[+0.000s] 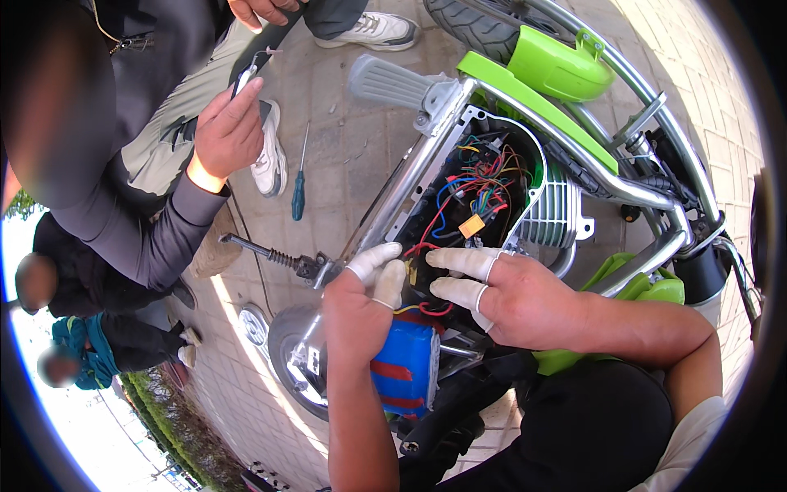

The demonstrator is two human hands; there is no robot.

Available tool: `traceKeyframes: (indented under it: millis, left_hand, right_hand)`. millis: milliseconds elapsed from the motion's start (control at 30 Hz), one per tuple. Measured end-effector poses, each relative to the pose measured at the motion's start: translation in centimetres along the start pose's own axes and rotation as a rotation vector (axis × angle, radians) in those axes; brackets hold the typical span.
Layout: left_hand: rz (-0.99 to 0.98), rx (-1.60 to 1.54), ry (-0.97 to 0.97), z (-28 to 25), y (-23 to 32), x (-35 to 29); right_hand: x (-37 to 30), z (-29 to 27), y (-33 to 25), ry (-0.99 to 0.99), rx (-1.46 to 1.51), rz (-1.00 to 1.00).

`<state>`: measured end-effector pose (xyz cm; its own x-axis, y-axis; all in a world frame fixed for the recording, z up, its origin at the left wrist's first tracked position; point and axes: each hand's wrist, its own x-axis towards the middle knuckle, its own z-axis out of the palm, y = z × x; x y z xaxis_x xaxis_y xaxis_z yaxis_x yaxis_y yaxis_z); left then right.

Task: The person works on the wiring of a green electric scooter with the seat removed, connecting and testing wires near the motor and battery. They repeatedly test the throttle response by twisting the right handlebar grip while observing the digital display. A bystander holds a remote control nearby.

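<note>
White finger covers sheath several of my fingertips. My left hand is closed in a pinch beside the opened frame compartment; what lies between its fingertips is too small to make out. Facing it, my right hand has its covered fingers stretched out and apart, the tips next to a red wire. Inside the compartment sits a tangle of coloured wires with a yellow connector. Below my hands lies a blue battery pack with red stripes, with yellow and red leads near its top.
The green-and-silver vehicle frame spans the right side, with a finned motor housing. A shock absorber sticks out leftward. A screwdriver lies on the paving. At left a co-worker's hand holds a small tool; other people stand behind.
</note>
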<state>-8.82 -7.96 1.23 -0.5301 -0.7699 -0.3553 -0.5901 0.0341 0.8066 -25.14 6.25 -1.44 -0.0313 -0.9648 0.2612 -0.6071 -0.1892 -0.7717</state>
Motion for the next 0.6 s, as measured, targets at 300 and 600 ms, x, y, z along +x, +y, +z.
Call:
traceKeyframes:
  millis: [300, 600]
  left_hand:
    - [0.013, 0.133, 0.022, 0.7, -0.2, 0.2]
    - [0.240, 0.594, 0.145, 1.5, 0.3, 0.1]
  right_hand:
    - [0.3, -0.7, 0.8, 0.207, -0.093, 0.059]
    - [3.3, -5.7, 6.9, 0.158, -0.785, 0.295]
